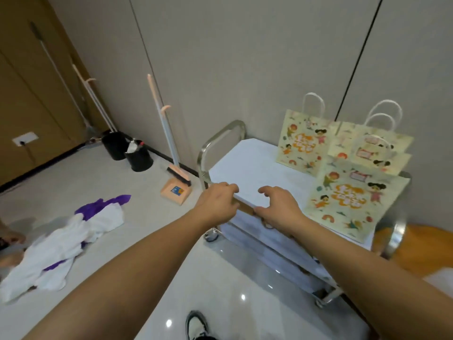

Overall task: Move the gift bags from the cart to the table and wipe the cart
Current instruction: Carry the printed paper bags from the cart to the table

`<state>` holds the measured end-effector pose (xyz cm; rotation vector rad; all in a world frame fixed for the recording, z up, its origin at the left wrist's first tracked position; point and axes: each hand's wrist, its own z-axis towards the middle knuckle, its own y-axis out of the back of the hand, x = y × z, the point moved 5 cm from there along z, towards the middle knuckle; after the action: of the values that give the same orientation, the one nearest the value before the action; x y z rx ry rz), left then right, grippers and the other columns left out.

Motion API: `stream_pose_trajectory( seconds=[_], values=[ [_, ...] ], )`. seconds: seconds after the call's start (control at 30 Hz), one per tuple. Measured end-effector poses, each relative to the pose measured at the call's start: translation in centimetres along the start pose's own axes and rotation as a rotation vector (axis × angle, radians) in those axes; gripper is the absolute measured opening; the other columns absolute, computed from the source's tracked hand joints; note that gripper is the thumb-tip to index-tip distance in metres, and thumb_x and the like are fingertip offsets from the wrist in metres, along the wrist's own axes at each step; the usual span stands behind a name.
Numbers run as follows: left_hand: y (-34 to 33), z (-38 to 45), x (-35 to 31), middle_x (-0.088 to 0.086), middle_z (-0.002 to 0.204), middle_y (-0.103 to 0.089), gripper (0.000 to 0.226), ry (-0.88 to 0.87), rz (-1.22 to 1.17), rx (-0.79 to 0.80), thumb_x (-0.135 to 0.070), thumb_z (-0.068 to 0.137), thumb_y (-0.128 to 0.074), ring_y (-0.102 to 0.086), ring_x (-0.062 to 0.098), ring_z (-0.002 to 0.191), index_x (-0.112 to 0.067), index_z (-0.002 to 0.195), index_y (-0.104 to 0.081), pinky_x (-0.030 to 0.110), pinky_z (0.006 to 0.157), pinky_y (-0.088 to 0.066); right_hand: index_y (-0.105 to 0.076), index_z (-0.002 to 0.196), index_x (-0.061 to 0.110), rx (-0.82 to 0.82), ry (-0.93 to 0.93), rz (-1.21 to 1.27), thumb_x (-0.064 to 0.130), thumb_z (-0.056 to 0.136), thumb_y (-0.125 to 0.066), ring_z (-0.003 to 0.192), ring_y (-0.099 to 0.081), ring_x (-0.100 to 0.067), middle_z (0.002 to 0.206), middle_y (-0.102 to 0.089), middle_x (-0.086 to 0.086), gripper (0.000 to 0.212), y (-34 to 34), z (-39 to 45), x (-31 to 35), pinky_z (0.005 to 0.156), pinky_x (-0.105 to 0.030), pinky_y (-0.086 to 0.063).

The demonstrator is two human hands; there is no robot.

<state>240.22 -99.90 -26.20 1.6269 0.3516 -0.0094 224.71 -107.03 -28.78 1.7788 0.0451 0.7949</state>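
Head view shows a steel cart [221, 133] against a grey wall, its lower shelves largely hidden by both forearms. Gift bags [348, 168] crowd its white top, overlapping. Left hand [217, 204] and right hand [279, 207] curl over the near edge, gripping it. Floor holds crumpled cloths [73, 239], a dustpan [175, 191], and a half-cropped shoe [196, 325].
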Motion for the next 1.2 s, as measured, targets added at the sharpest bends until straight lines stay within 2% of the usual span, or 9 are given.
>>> stream_pose_trajectory(
  seconds=[0.33, 0.5, 0.63, 0.77, 0.97, 1.03, 1.13, 1.2],
  values=[
    [1.3, 17.2, -8.2, 0.004, 0.142, -0.053, 0.048, -0.384, -0.023, 0.057, -0.036, 0.099, -0.057, -0.050, 0.026, 0.128, -0.021, 0.144, -0.048, 0.039, 0.101, -0.046, -0.052, 0.144, 0.019, -0.286, -0.342, 0.038, 0.038, 0.089, -0.069, 0.124, -0.056, -0.027, 0.141, -0.057, -0.007, 0.060, 9.6, 5.6, -7.7, 0.100, -0.041, -0.049],
    [2.0, 22.6, -11.2, 0.004, 0.143, -0.054, 0.048, -0.519, -0.074, 0.080, -0.037, 0.097, -0.059, -0.050, 0.026, 0.128, -0.021, 0.142, -0.051, 0.038, 0.101, -0.045, -0.055, 0.140, 0.023, -0.416, -0.460, 0.037, 0.037, 0.089, -0.070, 0.115, -0.059, -0.024, 0.136, -0.059, -0.004, 0.055, 13.0, 8.0, -8.7, 0.092, -0.040, -0.053],
    [2.6, 26.2, -11.1, 0.006, 0.141, -0.056, 0.048, -0.525, -0.164, 0.093, -0.035, 0.097, -0.062, -0.052, 0.028, 0.127, -0.020, 0.142, -0.054, 0.038, 0.102, -0.046, -0.054, 0.141, 0.023, -0.461, -0.480, 0.036, 0.037, 0.089, -0.071, 0.112, -0.060, -0.021, 0.133, -0.060, -0.002, 0.057, 14.0, 11.3, -8.3, 0.092, -0.036, -0.051],
    [2.7, 30.1, -9.6, 0.005, 0.136, -0.058, 0.046, -0.512, -0.146, 0.117, -0.036, 0.095, -0.063, -0.055, 0.028, 0.121, -0.020, 0.138, -0.056, 0.038, 0.099, -0.048, -0.058, 0.138, 0.024, -0.496, -0.467, 0.063, 0.037, 0.087, -0.072, 0.115, -0.061, -0.019, 0.131, -0.063, 0.003, 0.055, 15.0, 15.6, -8.1, 0.093, -0.036, -0.051],
    [3.3, 36.5, -8.7, 0.006, 0.133, -0.060, 0.047, -0.446, -0.117, 0.117, -0.035, 0.095, -0.063, -0.057, 0.028, 0.117, -0.020, 0.138, -0.054, 0.036, 0.095, -0.048, -0.055, 0.140, 0.021, -0.529, -0.436, 0.106, 0.035, 0.088, -0.072, 0.110, -0.062, -0.023, 0.130, -0.064, -0.003, 0.056, 18.6, 23.1, -9.6, 0.093, -0.037, -0.051],
    [3.7, 38.7, -8.9, 0.006, 0.130, -0.061, 0.047, -0.408, -0.097, 0.109, -0.035, 0.095, -0.062, -0.059, 0.028, 0.115, -0.020, 0.138, -0.053, 0.037, 0.093, -0.051, -0.053, 0.141, 0.022, -0.549, -0.429, 0.115, 0.034, 0.088, -0.071, 0.118, -0.057, -0.026, 0.134, -0.059, -0.005, 0.058, 20.0, 25.9, -10.6, 0.099, -0.040, -0.048],
    [4.1, 41.3, -9.4, 0.004, 0.135, -0.056, 0.049, -0.376, -0.045, 0.097, -0.034, 0.094, -0.062, -0.054, 0.028, 0.120, -0.019, 0.139, -0.050, 0.041, 0.097, -0.051, -0.050, 0.141, 0.022, -0.568, -0.426, 0.119, 0.032, 0.088, -0.069, 0.130, -0.044, -0.028, 0.138, -0.052, -0.006, 0.056, 21.3, 29.2, -11.8, 0.107, -0.043, -0.041],
    [4.3, 42.7, -9.7, 0.005, 0.137, -0.052, 0.050, -0.389, -0.010, 0.089, -0.035, 0.093, -0.063, -0.049, 0.028, 0.125, -0.019, 0.138, -0.048, 0.042, 0.099, -0.048, -0.054, 0.135, 0.023, -0.569, -0.428, 0.152, 0.032, 0.088, -0.067, 0.122, -0.051, -0.026, 0.130, -0.057, -0.003, 0.049, 21.7, 30.8, -12.4, 0.099, -0.040, -0.046]
  ],
)
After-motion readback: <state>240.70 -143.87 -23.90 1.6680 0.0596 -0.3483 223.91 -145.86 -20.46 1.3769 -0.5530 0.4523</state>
